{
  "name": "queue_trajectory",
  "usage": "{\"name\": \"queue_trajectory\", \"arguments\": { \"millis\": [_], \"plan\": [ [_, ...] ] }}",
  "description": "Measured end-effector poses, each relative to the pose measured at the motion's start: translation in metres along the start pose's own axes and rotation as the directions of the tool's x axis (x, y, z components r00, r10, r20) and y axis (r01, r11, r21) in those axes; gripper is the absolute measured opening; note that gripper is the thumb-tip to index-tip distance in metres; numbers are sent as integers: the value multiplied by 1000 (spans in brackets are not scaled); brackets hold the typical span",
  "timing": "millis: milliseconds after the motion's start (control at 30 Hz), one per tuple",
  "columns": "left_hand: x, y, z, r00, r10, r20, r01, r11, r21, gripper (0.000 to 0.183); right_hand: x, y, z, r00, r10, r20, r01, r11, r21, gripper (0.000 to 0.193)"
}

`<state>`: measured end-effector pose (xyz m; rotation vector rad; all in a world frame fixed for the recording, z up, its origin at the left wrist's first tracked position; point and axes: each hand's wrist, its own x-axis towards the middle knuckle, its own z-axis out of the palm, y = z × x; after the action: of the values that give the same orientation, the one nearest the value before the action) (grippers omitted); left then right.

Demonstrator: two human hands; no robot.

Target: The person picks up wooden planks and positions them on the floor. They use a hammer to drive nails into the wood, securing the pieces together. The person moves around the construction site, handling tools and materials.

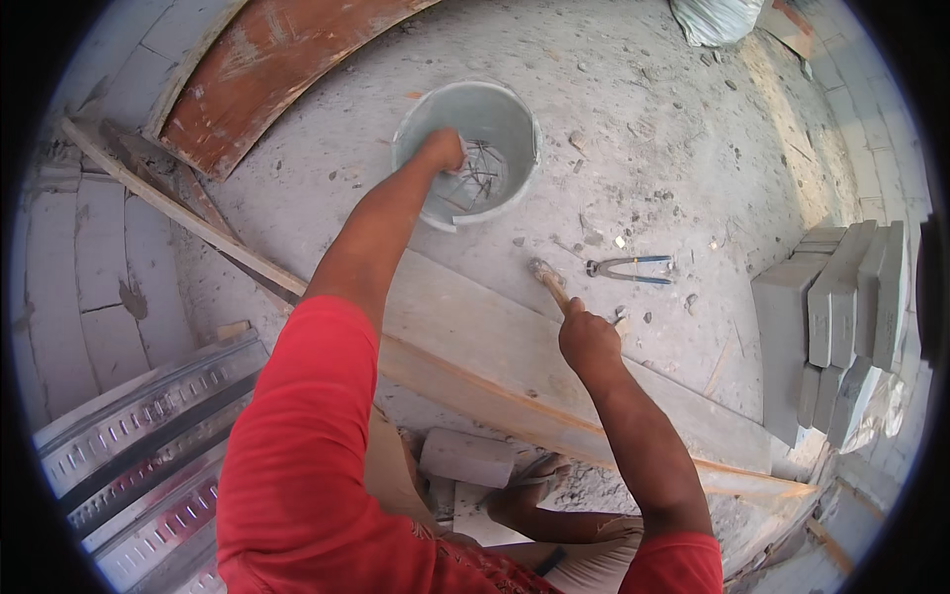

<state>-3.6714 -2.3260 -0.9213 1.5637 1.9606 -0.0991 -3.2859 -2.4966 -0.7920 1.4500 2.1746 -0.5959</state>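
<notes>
My left hand (445, 149) reaches down into a grey plastic bucket (538, 148), its fingers curled and mostly hidden. Long thin nails (482, 176) lie loose on the bucket's bottom, right by those fingers. Whether a nail is in the hand does not show. My right hand (591, 342) is wrapped round the wooden handle of a hammer (551, 284), whose head points away from me over the far edge of a long board (465, 302). Just right of the hammer head, pincers (633, 269) with blue handles lie on the dusty floor.
A curved reddish-brown wooden panel (257, 74) lies at the far left, near a narrow plank (183, 213). Slotted metal profiles (148, 426) are stacked at the near left. Grey blocks (831, 297) stand at the right. A whitish sack (714, 20) sits far right; rubble dots the floor.
</notes>
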Motion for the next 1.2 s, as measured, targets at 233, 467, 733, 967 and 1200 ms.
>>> {"name": "queue_trajectory", "arguments": {
  "millis": [233,467,733,967,1200],
  "plan": [
    [-6,22,32,972,74,-222,-34,983,179,20,-3,4,6,999,39,-8,-39,998,52,14],
    [-52,42,-44,999,33,-15,-19,839,544,22,-7,4,12,997,14,-70,-10,999,53,14],
    [-255,124,-133,982,165,88,-131,942,-310,14,-4,27,29,993,63,-104,-41,979,198,14],
    [-522,235,15,739,255,624,365,627,-689,15,-65,81,17,981,177,74,-191,864,466,23],
    [-647,180,33,555,57,830,607,654,-451,21,-365,214,-16,906,363,218,-421,711,563,34]
  ]
}}
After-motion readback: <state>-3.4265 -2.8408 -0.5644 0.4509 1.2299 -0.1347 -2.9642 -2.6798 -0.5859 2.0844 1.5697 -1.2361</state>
